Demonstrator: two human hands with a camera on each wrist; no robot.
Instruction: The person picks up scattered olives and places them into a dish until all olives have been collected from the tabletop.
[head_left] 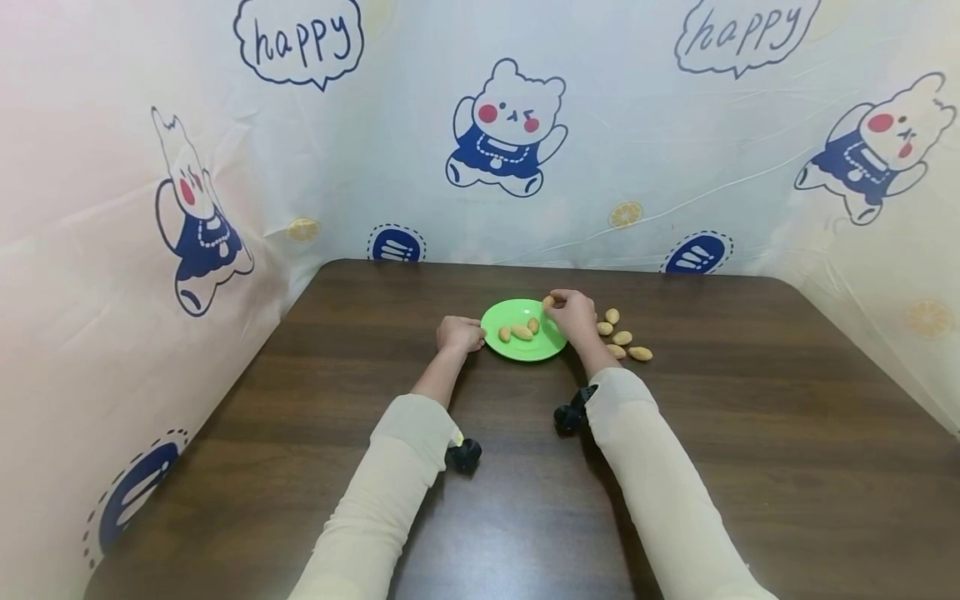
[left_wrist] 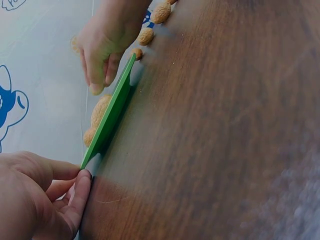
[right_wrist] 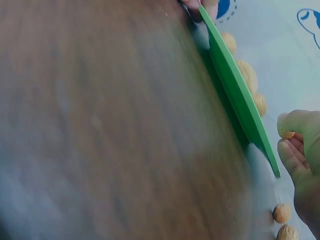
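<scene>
A round green plate (head_left: 525, 354) lies at the table's far side, with several tan nuts in their shells, such as one nut (head_left: 522, 332), on it. My left hand (head_left: 460, 335) grips the plate's left rim; the left wrist view shows thumb and fingers pinching its edge (left_wrist: 112, 112). Above the right part of the plate, my right hand (head_left: 573, 317) pinches another unshelled nut (head_left: 548, 302) between thumb and fingertips. Only a small part of that nut (right_wrist: 288, 135) shows in the right wrist view.
Several loose nuts (head_left: 622, 337) lie on the brown wooden table (head_left: 502, 517), right of the plate and partly behind my right hand. A printed cloth (head_left: 420, 150) with cartoon bears hangs along the table's back and sides.
</scene>
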